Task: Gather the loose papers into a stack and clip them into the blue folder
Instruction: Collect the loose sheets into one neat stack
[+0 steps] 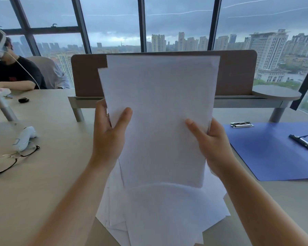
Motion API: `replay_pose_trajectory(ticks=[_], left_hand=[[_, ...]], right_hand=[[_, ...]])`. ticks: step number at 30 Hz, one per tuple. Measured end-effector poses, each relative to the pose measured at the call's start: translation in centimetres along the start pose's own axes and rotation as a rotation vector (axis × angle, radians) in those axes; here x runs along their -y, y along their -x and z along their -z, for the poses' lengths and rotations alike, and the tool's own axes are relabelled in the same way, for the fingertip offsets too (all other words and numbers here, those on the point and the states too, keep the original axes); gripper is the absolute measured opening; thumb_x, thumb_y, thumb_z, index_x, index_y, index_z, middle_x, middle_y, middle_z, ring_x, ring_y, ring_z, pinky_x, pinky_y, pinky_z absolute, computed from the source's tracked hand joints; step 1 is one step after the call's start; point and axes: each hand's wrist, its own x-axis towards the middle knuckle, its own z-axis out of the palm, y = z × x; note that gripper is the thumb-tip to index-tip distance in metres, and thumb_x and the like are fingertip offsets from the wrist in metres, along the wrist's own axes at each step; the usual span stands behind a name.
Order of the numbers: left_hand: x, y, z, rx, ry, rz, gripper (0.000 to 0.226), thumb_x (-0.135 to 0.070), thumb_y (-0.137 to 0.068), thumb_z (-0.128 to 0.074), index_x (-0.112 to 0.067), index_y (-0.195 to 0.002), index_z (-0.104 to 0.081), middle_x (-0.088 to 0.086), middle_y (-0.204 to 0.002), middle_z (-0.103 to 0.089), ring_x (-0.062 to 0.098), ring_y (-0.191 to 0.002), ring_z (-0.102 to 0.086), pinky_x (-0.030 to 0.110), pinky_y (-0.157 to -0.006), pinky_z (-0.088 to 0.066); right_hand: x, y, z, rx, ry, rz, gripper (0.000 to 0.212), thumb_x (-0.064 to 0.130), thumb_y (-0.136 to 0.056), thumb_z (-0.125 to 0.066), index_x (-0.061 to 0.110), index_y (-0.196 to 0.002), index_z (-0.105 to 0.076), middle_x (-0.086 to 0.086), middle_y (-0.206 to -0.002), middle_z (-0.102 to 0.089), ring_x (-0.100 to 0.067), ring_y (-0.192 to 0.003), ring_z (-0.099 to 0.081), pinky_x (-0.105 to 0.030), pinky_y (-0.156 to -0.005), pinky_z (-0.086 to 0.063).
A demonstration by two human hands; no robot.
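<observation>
I hold a stack of white papers (pixel 160 107) upright above the desk, its sheets slightly uneven at the top left. My left hand (pixel 110 132) grips its left edge, thumb on the front. My right hand (pixel 210 142) grips the right edge the same way. Under the held stack, several more loose white sheets (pixel 167 213) lie fanned on the desk near the front edge. The blue folder (pixel 274 157) lies open and flat at the right, with a metal clip (pixel 241 124) at its top edge and a black spring clip (pixel 303 143) further right.
A pair of glasses (pixel 12 158) and a white handheld device (pixel 25 137) lie at the left. A brown desk divider (pixel 236 73) stands behind the papers. Another person (pixel 12 73) sits at the far left, with a small black object (pixel 23 100) on the desk nearby.
</observation>
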Motion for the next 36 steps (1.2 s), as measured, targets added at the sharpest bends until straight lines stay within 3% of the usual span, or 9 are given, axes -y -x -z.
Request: replay_pose_trajectory(ticks=[8, 12, 19, 23, 26, 29, 31, 33, 36], left_hand=[[2.2, 2.5, 0.8, 0.163, 0.125, 0.451, 0.039, -0.038, -0.081, -0.069, -0.013, -0.111, -0.072, 0.007, -0.111, -0.075, 0.025, -0.106, -0.070, 0.052, -0.101, -0.048], [1.9, 1.8, 0.3, 0.115, 0.089, 0.455, 0.026, -0.035, -0.088, -0.067, -0.015, -0.101, -0.076, 0.005, -0.104, -0.077, 0.023, -0.100, -0.072, 0.049, -0.096, -0.052], [4.9, 3.8, 0.8, 0.187, 0.032, 0.570, 0.021, -0.027, -0.095, -0.060, -0.015, -0.108, -0.072, 0.003, -0.108, -0.076, 0.021, -0.106, -0.070, 0.047, -0.101, -0.049], [6.7, 3.1, 1.6, -0.014, 0.108, 0.560, 0.014, -0.025, -0.096, -0.061, -0.017, -0.101, -0.072, -0.007, -0.097, -0.077, 0.010, -0.096, -0.072, 0.027, -0.083, -0.055], [8.8, 2.1, 3.3, -0.171, 0.371, 0.748, 0.023, -0.027, -0.096, -0.059, -0.015, -0.110, -0.072, -0.002, -0.101, -0.077, 0.013, -0.094, -0.072, 0.029, -0.081, -0.057], [10.2, 2.3, 5.5, 0.159, 0.820, 0.922, 0.026, -0.018, -0.098, -0.056, -0.004, -0.113, -0.072, 0.010, -0.097, -0.076, 0.018, -0.084, -0.073, 0.026, -0.075, -0.056], [11.2, 2.5, 6.2, 0.126, 0.914, 0.969, 0.045, 0.000, -0.057, -0.091, -0.004, -0.099, -0.078, 0.006, -0.075, -0.074, 0.015, -0.058, -0.070, 0.024, -0.056, -0.055], [11.9, 2.8, 6.2, 0.029, 0.946, 0.961, 0.068, 0.004, -0.020, -0.098, -0.005, -0.084, -0.077, 0.000, -0.056, -0.065, 0.010, -0.039, -0.059, 0.018, -0.040, -0.048], [10.4, 3.3, 4.7, -0.115, 0.812, 1.006, 0.019, -0.008, -0.069, -0.083, -0.009, -0.077, -0.066, -0.001, -0.052, -0.057, 0.009, -0.036, -0.051, 0.016, -0.038, -0.044]], right_hand=[[-1.2, 2.1, 0.1, -0.022, -0.062, -0.154, 0.030, 0.037, -0.081, -0.073, 0.017, -0.102, -0.075, -0.002, -0.099, -0.079, -0.020, -0.095, -0.075, -0.039, -0.080, -0.060], [-0.9, 1.7, -0.3, -0.062, -0.042, -0.186, 0.014, 0.031, -0.090, -0.069, 0.020, -0.089, -0.077, 0.000, -0.090, -0.079, -0.016, -0.086, -0.076, -0.036, -0.074, -0.060], [-4.0, 2.9, 0.1, -0.044, 0.082, -0.305, 0.026, 0.039, -0.092, -0.065, 0.017, -0.087, -0.078, -0.001, -0.088, -0.079, -0.018, -0.086, -0.076, -0.046, -0.084, -0.060], [-5.5, 2.4, 1.0, -0.057, 0.065, -0.370, 0.042, 0.046, -0.096, -0.057, 0.007, -0.093, -0.074, -0.011, -0.087, -0.075, -0.028, -0.083, -0.073, -0.046, -0.080, -0.058], [-5.9, 1.2, 2.2, -0.187, -0.023, -0.471, 0.048, 0.055, -0.095, -0.051, 0.013, -0.101, -0.074, -0.008, -0.094, -0.077, -0.025, -0.088, -0.074, -0.045, -0.084, -0.059], [-6.5, 0.7, 3.4, -0.230, 0.089, -0.593, 0.043, 0.053, -0.093, -0.059, 0.013, -0.104, -0.071, -0.012, -0.106, -0.073, -0.027, -0.094, -0.071, -0.045, -0.088, -0.058], [-6.5, 0.6, 3.8, -0.216, 0.174, -0.635, 0.032, 0.044, -0.090, -0.067, 0.013, -0.101, -0.070, -0.016, -0.113, -0.069, -0.029, -0.097, -0.068, -0.047, -0.091, -0.057], [-5.9, 0.6, 4.1, -0.204, 0.209, -0.672, 0.037, 0.041, -0.088, -0.071, 0.011, -0.109, -0.069, -0.015, -0.113, -0.066, -0.032, -0.101, -0.067, -0.048, -0.091, -0.057], [-5.2, 0.6, 4.2, -0.173, 0.198, -0.765, 0.050, 0.044, -0.086, -0.073, 0.009, -0.121, -0.064, -0.012, -0.115, -0.065, -0.030, -0.101, -0.067, -0.048, -0.083, -0.060]])
